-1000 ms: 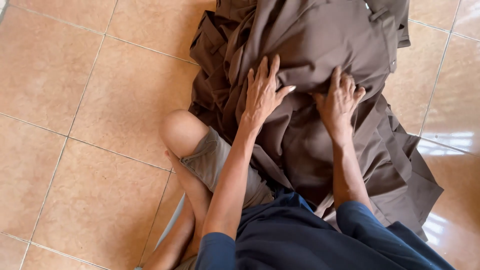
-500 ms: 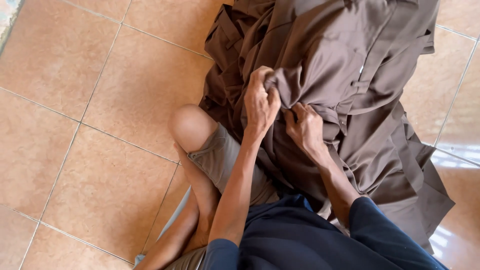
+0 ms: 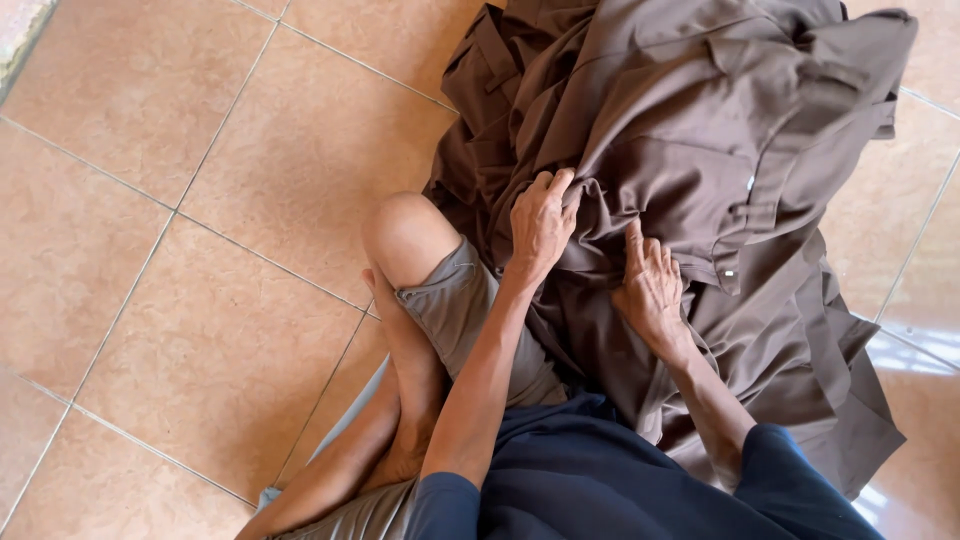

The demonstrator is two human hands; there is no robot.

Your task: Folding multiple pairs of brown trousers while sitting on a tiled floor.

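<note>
The left hand (image 3: pixel 541 222) was closed on a bunched fold of the brown garment (image 3: pixel 700 150), fingers curled over the ridge of cloth with the thumb tucked beside it. The right hand (image 3: pixel 651 286) lay on the same cloth just beside it, fingers together and pressing down; whether it pinched a fold underneath, I could not tell. The garment, a button-front piece with a flapped pocket, lay heaped over more brown cloth on the tan tiled floor (image 3: pixel 200 250), just past the person's bent bare knee (image 3: pixel 405 232) in grey shorts (image 3: pixel 455 305) and spilling toward the dark blue sleeves. I judged the main risk to be the gathered fold slipping: the fabric looked smooth and loosely piled, so a pull from 1 hand alone could drag the layers beneath along with it and undo the lay of the heap. The buttoned edge near the right hand could also snag.
</note>
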